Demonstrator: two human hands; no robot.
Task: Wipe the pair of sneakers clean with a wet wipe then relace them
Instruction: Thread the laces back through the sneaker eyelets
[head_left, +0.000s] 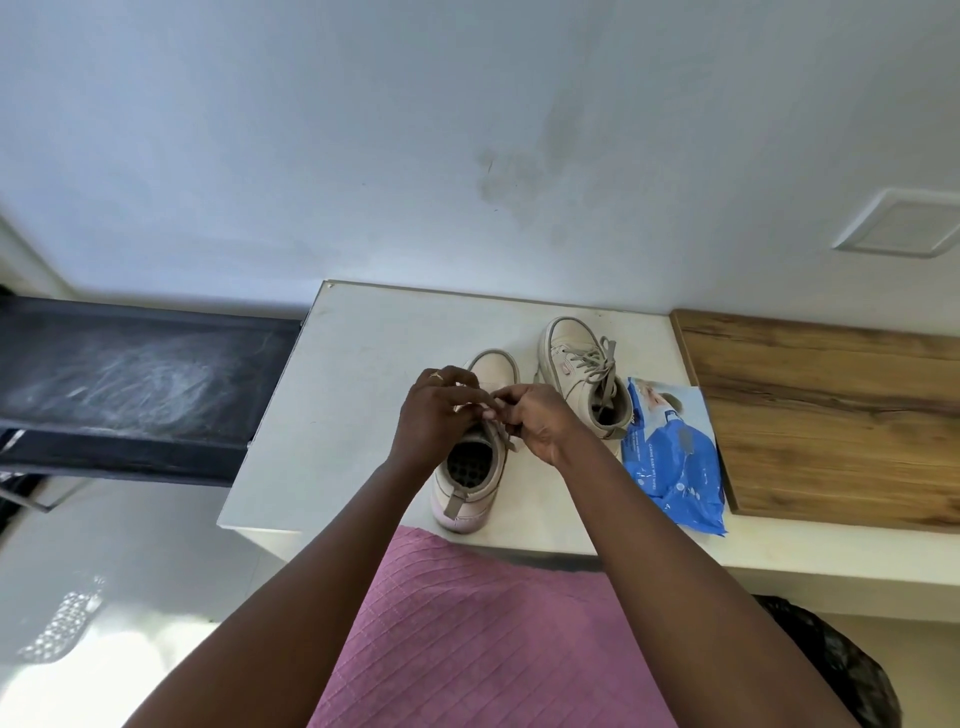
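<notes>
White tabletop (363, 364), near sneaker (467, 499) toe-away, both hands' fingers (488, 410) pinching its lace (506, 441).

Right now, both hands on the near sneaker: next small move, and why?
Probably pull the lace through and snug it. Left hand and right hand pinch it over the near sneaker; the far sneaker already looks laced.

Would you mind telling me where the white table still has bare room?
Free: the white table left of the near sneaker, to its left edge. Crowded: the right, where the far sneaker touches the wipes pack beside the wooden board.
</notes>
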